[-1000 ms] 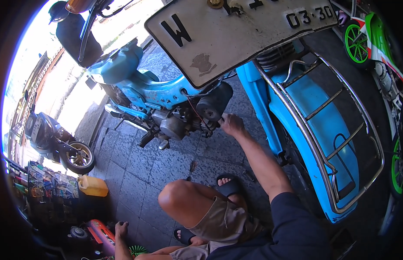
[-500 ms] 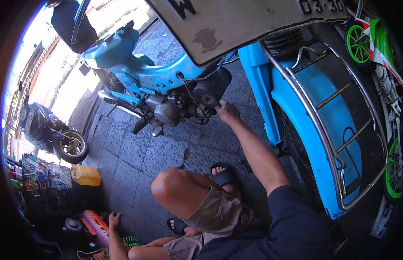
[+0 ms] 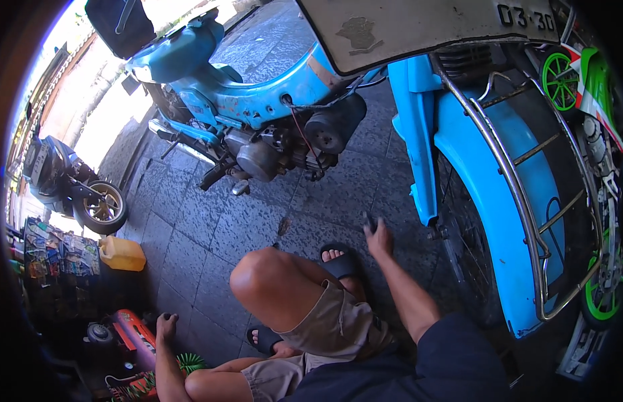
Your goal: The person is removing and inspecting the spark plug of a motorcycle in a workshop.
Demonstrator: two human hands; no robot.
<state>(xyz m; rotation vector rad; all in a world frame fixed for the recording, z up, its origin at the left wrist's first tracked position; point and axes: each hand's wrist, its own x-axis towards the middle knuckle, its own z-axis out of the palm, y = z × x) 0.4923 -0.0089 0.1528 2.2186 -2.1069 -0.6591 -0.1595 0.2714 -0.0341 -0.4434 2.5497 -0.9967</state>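
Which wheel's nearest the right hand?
The spoked wheel under the blue fender, right of the right hand; green-rimmed wheels, far right, and the gold-rimmed wheel, left, sit farther.

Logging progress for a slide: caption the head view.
Right hand above grey paving near a light-blue step-through motorcycle; left hand beside a red air compressor.

Right arm [image 3: 410,295] extended forward, right hand [image 3: 379,240] partly curled, left forearm [image 3: 168,368] beside left knee [image 3: 205,383], left hand [image 3: 166,328] loosely curled

Ahead-left of the right hand [image 3: 379,242] is the engine [image 3: 256,161], rightward the fender [image 3: 483,177], leftward the jerrycan [image 3: 122,254].
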